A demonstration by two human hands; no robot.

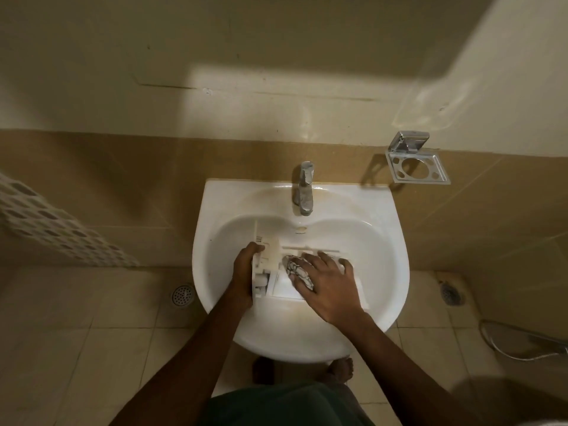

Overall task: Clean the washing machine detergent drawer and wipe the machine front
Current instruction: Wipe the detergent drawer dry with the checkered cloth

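The white detergent drawer [272,250] lies inside the white wash basin [384,241], its front panel at the left end. My left hand [246,272] grips that front panel, fingers curled over its top edge. My right hand [325,281] lies spread over the drawer's compartments and presses a white patterned cloth [296,269] into them. The cloth shows under my fingers and thumb. Most of the drawer's right part is hidden beneath my right hand.
A chrome tap [303,187] stands at the basin's back, shut off. A chrome holder [415,162] hangs on the tiled wall to the right. A white perforated basket [52,222] is at the left. Floor drains [183,295] sit on both sides; a hose [522,342] lies at the right.
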